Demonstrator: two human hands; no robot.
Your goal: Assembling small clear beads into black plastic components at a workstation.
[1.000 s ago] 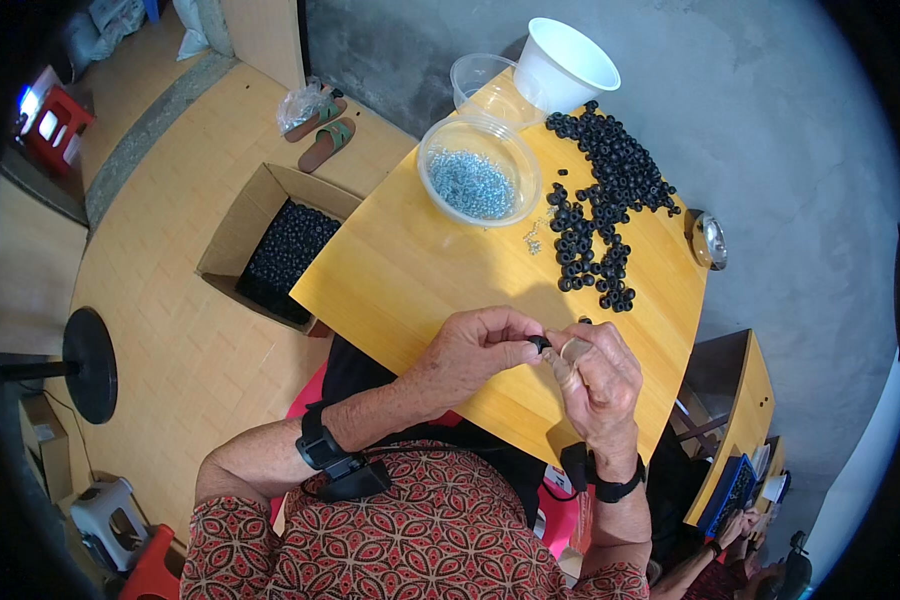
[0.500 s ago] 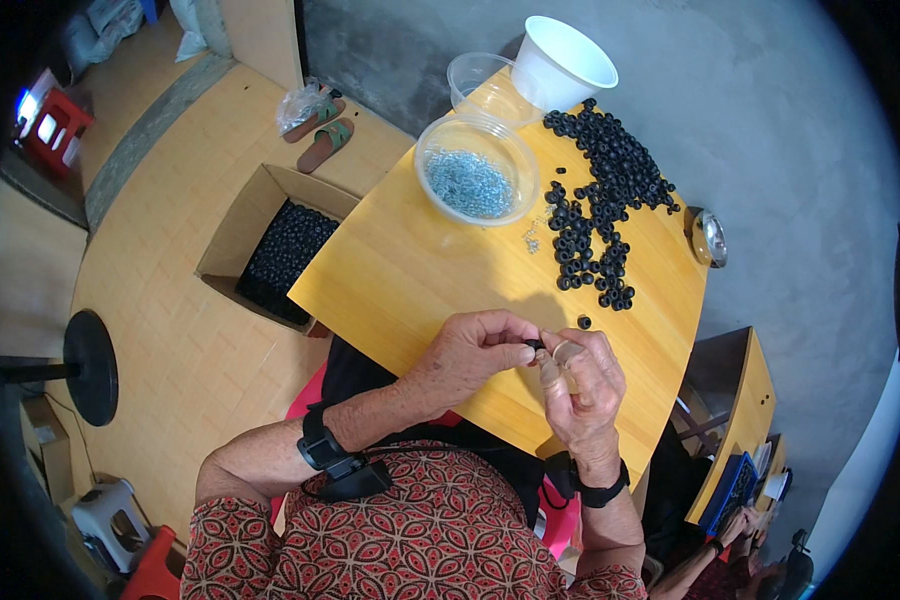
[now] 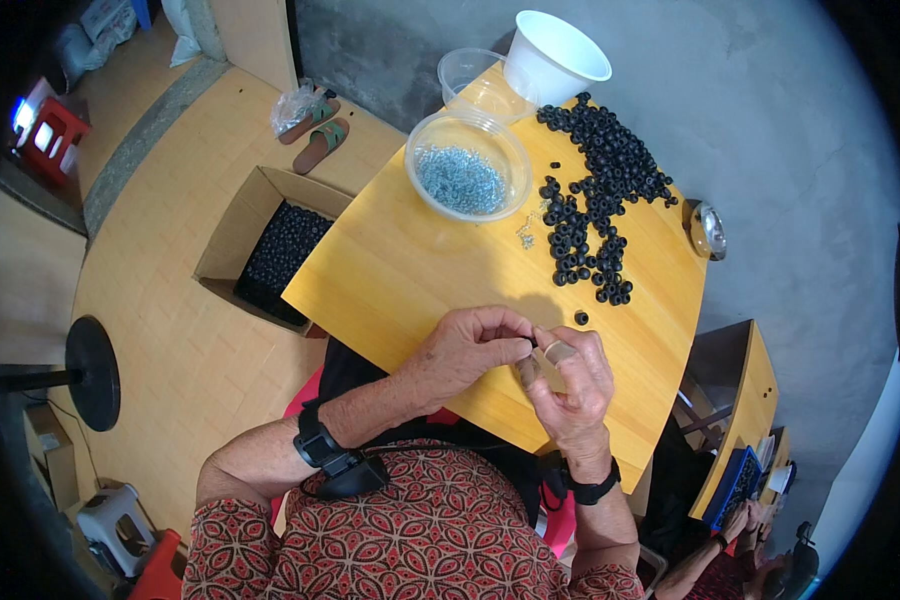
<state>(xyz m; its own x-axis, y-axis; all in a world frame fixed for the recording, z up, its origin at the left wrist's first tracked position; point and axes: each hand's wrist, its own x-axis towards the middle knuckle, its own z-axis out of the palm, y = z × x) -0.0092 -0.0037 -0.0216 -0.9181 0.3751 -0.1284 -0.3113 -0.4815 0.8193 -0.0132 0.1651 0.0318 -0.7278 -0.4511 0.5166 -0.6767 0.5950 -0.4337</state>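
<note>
Left hand [image 3: 465, 350]: pinched narrow, thumb to forefinger, right on the bead [image 3: 532, 342]! Held over the bench [image 3: 400, 270], towards the near side.
Right hand [image 3: 577, 388]: curled in close, fingertips up at the bead, wraps [image 3: 558, 352] on show; could not tell whether gripping anything, too small to make out.
Bead: one, mostly hidden between both sets of fingertips.
Slip: oh, could have squirted free on so small a pinch, then rolled off the near edge.
Wraps: could have dulled the touch, perhaps, and spoiled the aim.
Loose bead [image 3: 581, 318]: just one, close beyond the right hand; could have been sent rolling by a stray knuckle.
Pile [image 3: 610, 150]: heaped black towards the far right, beyond counting; could have scattered under a hasty reach.
Tub [image 3: 515, 165]: one with blue beads [image 3: 460, 180], uncountable; could have spilled if bumped.
Clear tub [image 3: 460, 70]: one more, just behind.
White bowl [image 3: 530, 60]: one, at the far end.
Metal dish [image 3: 708, 232]: one, by the right edge.
Carton [image 3: 232, 215]: one, down left, with too many black beads [image 3: 285, 250] to count.
Sandals [image 3: 323, 146]: two, beyond the carton.
</note>
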